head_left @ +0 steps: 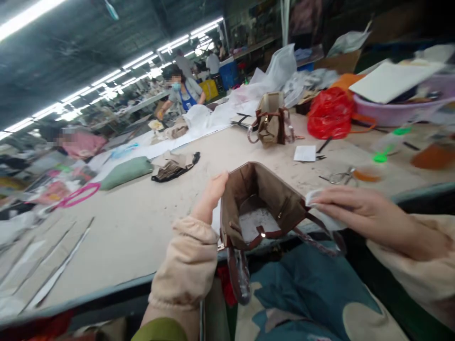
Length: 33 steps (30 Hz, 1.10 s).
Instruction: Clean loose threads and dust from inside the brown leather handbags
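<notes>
A brown handbag (263,189) stands open at the table's front edge, its lining, small clasp and plastic-wrapped handles showing. My left hand (210,196) grips the bag's left side, with most fingers hidden behind it. At the bag's right corner, my right hand (359,210) pinches a white cloth (314,198) against or very near the edge. Farther back on the table sits a second, smaller-looking brown bag (270,124) with wrapped handles.
Behind are a red plastic bag (329,113) and a purple basin (387,111). Scissors (341,176) and a green-capped bottle (391,142) lie right. A green cushion (127,173) and folded fabric (174,165) lie left. A masked person (185,92) works across the table (142,227).
</notes>
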Each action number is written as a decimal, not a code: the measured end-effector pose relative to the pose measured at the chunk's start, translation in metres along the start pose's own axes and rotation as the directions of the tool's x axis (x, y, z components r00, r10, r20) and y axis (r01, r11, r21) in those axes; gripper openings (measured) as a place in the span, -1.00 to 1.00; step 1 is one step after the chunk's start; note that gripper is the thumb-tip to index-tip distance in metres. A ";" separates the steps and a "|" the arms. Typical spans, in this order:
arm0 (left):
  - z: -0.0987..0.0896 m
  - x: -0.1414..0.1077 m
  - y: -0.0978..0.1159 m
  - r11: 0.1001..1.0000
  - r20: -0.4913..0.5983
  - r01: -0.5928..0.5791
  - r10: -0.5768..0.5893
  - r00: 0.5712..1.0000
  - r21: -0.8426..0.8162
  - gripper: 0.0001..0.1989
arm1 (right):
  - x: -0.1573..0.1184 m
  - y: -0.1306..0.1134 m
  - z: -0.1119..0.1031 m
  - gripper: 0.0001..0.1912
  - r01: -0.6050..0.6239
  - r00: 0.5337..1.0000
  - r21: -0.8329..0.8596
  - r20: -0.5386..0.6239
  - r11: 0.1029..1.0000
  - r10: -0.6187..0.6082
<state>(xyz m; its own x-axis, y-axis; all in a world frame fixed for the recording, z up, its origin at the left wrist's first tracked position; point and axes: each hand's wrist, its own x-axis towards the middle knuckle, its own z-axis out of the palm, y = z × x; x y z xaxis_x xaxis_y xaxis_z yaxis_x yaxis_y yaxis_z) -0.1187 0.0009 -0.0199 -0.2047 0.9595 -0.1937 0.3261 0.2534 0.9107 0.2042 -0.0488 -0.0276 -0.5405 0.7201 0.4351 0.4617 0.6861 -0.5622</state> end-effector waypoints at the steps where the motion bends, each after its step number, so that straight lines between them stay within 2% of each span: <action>1: -0.002 0.000 0.001 0.993 0.078 0.078 -0.071 0.994 -0.088 -0.41 | -0.004 0.003 0.001 -0.80 -0.031 0.999 0.005 -0.040 0.999 0.031; 2: -0.006 0.000 0.001 0.975 0.122 0.137 -0.117 0.986 -0.173 -0.33 | -0.009 0.006 0.003 -0.80 -0.068 0.995 0.013 -0.071 0.998 0.068; 4: -0.016 -0.004 -0.002 0.931 0.125 0.170 -0.136 0.983 -0.322 -0.25 | -0.020 0.009 0.006 -0.76 -0.174 0.979 0.032 -0.102 0.984 0.177; 6: -0.025 -0.019 -0.010 0.906 0.031 0.093 -0.088 0.996 -0.413 -0.25 | -0.030 0.010 0.009 -0.71 -0.290 0.949 0.068 -0.111 0.955 0.296; 9: -0.027 -0.063 -0.028 0.912 -0.075 -0.032 0.002 0.997 -0.409 -0.28 | -0.041 0.005 0.013 -0.67 -0.387 0.902 0.140 -0.147 0.911 0.406; 11: -0.018 -0.106 -0.043 0.949 -0.125 -0.077 0.040 0.991 -0.305 -0.30 | -0.044 0.001 0.016 -0.68 -0.393 0.884 0.177 -0.198 0.902 0.424; 13: -0.006 -0.149 -0.057 0.991 -0.228 -0.133 0.123 0.966 -0.027 -0.41 | -0.045 -0.002 0.021 -0.68 -0.382 0.870 0.205 -0.249 0.901 0.425; 15: 0.006 -0.186 -0.067 0.953 -0.284 -0.179 0.247 0.926 0.245 -0.48 | -0.045 -0.001 0.028 -0.69 -0.379 0.849 0.242 -0.293 0.893 0.440; 16: 0.013 -0.199 -0.069 0.922 -0.239 -0.231 0.312 0.920 0.311 -0.52 | -0.044 -0.001 0.032 -0.69 -0.387 0.836 0.265 -0.302 0.883 0.457; 18: 0.031 -0.213 -0.065 0.864 -0.017 -0.389 0.416 0.909 0.318 -0.58 | -0.043 -0.001 0.040 -0.70 -0.381 0.825 0.307 -0.313 0.872 0.470; 20: 0.053 -0.212 -0.054 0.843 0.135 -0.444 0.424 0.896 0.304 -0.55 | -0.041 -0.003 0.047 -0.71 -0.346 0.845 0.338 -0.293 0.875 0.447; 22: 0.078 -0.198 -0.043 0.854 0.173 -0.414 0.377 0.910 0.316 -0.46 | -0.036 -0.006 0.050 -0.72 -0.308 0.869 0.357 -0.272 0.882 0.413; 25: 0.110 -0.168 -0.032 0.870 0.103 -0.380 0.367 0.925 0.315 -0.33 | -0.026 -0.007 0.048 -0.73 -0.304 0.864 0.375 -0.279 0.876 0.419; 28: 0.135 -0.145 -0.030 0.886 -0.002 -0.350 0.368 0.930 0.303 -0.22 | -0.014 -0.005 0.046 -0.73 -0.341 0.850 0.413 -0.248 0.844 0.465; 33: 0.163 -0.133 -0.038 0.932 -0.013 -0.280 0.290 0.957 0.229 -0.04 | -0.006 -0.007 0.046 -0.75 -0.424 0.867 0.529 0.001 0.735 0.499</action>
<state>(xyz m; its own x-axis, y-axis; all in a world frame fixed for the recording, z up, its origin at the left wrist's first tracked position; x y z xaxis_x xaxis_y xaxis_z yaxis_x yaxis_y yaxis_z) 0.0468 -0.1162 -0.0886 -0.1135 0.9900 0.0837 0.5730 -0.0036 0.8196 0.1717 -0.0628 -0.0590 -0.2384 0.9664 0.0961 0.1959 0.1448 -0.9699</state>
